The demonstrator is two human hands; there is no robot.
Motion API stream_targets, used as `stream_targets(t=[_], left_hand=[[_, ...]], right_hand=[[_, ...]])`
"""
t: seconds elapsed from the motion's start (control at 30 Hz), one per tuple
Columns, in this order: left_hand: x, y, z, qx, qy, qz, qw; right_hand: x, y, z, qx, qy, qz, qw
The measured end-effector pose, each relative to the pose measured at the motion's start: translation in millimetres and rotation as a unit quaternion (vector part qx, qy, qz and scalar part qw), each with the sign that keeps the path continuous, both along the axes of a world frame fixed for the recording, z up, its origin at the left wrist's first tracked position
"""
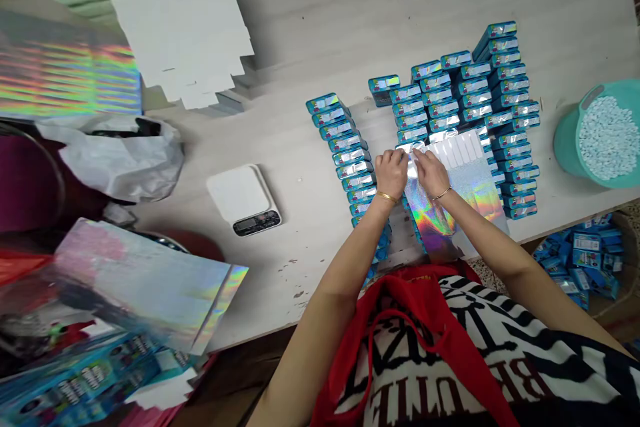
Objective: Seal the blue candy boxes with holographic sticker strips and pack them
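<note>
Blue boxes (443,109) partly hidden under shiny sheet (475,177)

Glossy, iridescent sticker sheet (477,177); matt tabletop (295,267).

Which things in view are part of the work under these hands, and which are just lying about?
In the work:
- left hand and right hand
- holographic sticker sheet
- rows of small blue boxes

Apparently lying about:
- digital scale
- white plastic bag
- teal bucket of small pale pieces
- stacked white sheets

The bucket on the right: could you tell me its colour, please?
The bucket is turquoise, head view.
</note>
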State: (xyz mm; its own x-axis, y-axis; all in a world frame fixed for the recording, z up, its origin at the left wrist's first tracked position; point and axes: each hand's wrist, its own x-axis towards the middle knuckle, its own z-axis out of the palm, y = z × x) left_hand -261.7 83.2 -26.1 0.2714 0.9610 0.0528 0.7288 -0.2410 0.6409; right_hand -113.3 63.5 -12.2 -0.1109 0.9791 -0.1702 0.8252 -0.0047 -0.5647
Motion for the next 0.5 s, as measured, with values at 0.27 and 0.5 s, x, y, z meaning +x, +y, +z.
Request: stream_targets(t=[0.27,0.5], left_hand=[[5,-55,46.2,-0.007,-0.074,-0.023,0.997],[-21,-123,110.3,-0.098,-0.327,0.288,0.895]], right_hand=[[5,9,-0.3,-0.021,0.046,-0.017,0.999],[-11,-27,42.5,-0.059,0.284,-0.131,0.948]])
